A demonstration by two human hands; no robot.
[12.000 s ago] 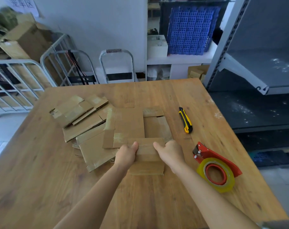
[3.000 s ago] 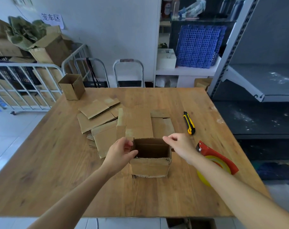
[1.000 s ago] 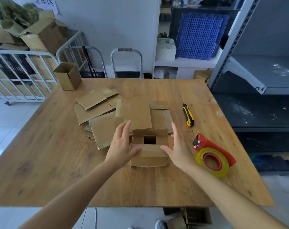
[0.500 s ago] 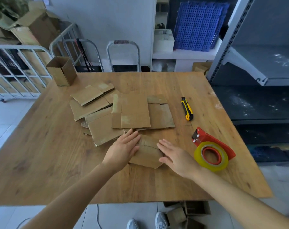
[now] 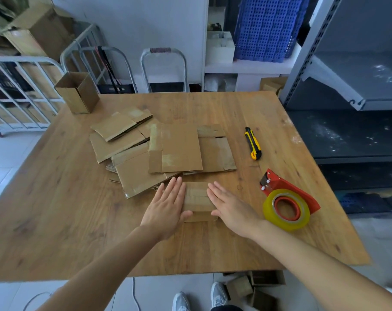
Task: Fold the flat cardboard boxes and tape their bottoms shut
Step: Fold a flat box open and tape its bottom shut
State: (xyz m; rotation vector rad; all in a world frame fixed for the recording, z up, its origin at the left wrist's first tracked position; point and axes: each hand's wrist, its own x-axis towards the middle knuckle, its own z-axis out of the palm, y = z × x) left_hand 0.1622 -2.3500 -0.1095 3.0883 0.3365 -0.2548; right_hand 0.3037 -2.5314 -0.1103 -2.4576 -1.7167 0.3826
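Beneath both hands, a wooden table [image 5: 78,221] carries all the work. Just beyond the fingertips lies a loose pile of flat cardboard boxes [image 5: 132,169], overlapping one another, the topmost sheet bearing strips of old tape. Well beyond the left hand [image 5: 168,205], at the table's far corner, an assembled box [image 5: 78,95] stands upright with its top open. Near the right hand [image 5: 232,208], on its outer side, a red tape dispenser [image 5: 287,205] loaded with a yellowish roll rests on the table, apart from the hand. Between the two hands sits the small folded box [image 5: 198,199], its closed flaps facing up. Both hands lie flat, palms down, fingers straight: the left covers the box's left edge, the right its right edge, and neither curls round anything. Beyond the right hand, past the dispenser, a yellow-and-black utility knife [image 5: 253,145] lies well apart from the fingers.
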